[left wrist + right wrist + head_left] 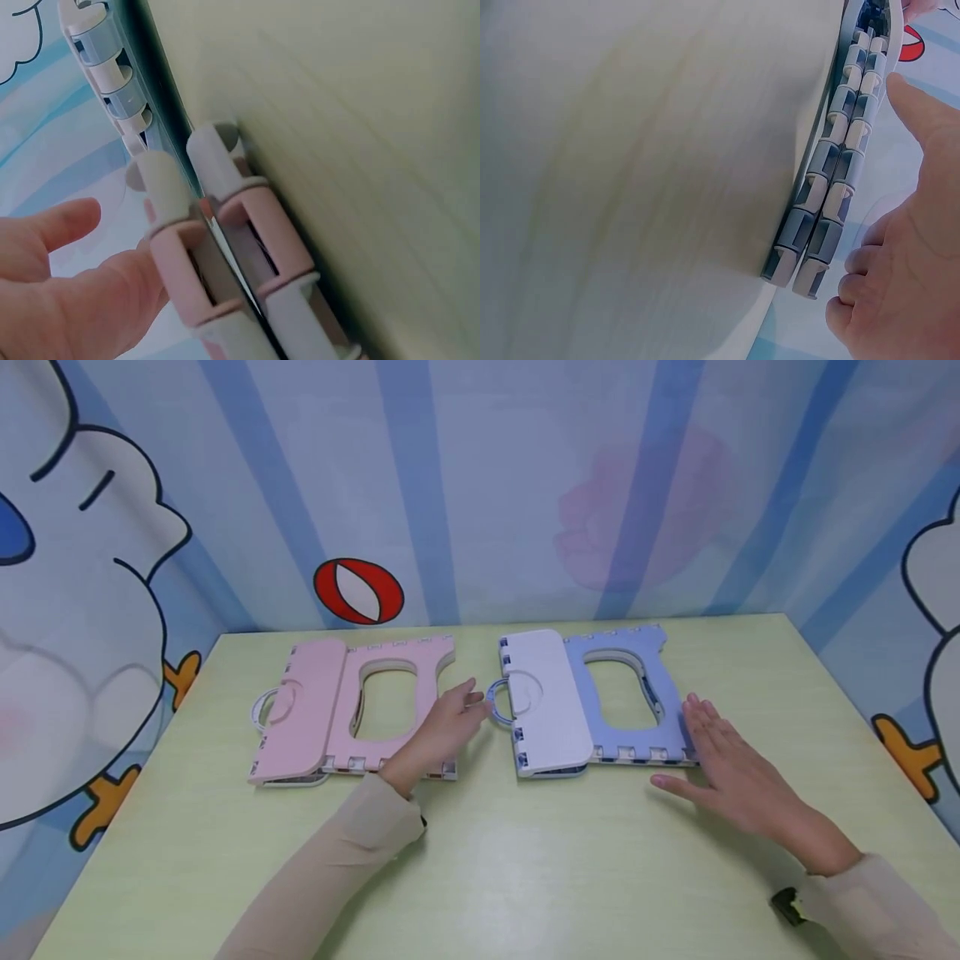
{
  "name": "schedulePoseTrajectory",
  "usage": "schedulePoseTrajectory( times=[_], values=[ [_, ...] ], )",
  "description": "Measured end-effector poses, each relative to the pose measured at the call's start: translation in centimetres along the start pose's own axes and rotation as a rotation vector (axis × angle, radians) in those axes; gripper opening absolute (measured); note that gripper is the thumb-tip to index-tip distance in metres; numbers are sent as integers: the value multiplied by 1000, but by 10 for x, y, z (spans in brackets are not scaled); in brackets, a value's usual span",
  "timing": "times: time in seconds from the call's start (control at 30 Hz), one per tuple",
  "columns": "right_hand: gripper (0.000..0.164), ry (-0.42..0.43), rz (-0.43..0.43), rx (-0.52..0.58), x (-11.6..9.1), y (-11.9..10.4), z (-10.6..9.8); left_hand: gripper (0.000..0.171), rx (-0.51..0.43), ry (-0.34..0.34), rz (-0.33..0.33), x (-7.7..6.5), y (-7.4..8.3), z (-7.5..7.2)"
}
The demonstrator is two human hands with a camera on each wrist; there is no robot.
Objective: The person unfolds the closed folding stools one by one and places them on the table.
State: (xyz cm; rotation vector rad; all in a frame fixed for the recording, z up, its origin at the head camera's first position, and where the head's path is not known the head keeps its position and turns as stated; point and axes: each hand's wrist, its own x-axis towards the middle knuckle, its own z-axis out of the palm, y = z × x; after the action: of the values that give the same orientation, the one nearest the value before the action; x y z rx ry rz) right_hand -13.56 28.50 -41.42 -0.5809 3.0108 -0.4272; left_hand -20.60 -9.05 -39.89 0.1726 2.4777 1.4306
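Two folding step stools lie folded flat side by side. The pink stool (300, 727) is on the left and has a pale loop handle (260, 710) at its left end. The blue and white stool (551, 710) has a blue loop handle (498, 702) facing the pink one. My left hand (448, 724) is over the pink stool's right end, fingers loosely extended beside the blue handle. At the blue stool's right end, my right hand (738, 777) has straight fingers, their tips right at its edge. In the right wrist view the hinged edge (829, 169) runs beside that hand.
Both stools rest on a pale green table (510, 877). Behind it stands a blue striped backdrop (510, 485) with cartoon figures. The table's back edge runs close behind the stools.
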Motion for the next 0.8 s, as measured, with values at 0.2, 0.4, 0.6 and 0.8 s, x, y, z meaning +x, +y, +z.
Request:
schedulePoseTrajectory(
  times=[0.2,0.4,0.6,0.8],
  values=[
    [106,-13,-10,16,0,-2,-2,61,14,18,0,6,0,5],
    [106,-32,-12,38,1,-3,-1,59,26,32,-41,13,1,7],
    [106,-50,-6,50,1,-2,0,55,-18,44,-75,17,2,9],
    [106,-69,-1,66,2,-4,0,54,-75,47,-123,18,4,11]
  ],
)
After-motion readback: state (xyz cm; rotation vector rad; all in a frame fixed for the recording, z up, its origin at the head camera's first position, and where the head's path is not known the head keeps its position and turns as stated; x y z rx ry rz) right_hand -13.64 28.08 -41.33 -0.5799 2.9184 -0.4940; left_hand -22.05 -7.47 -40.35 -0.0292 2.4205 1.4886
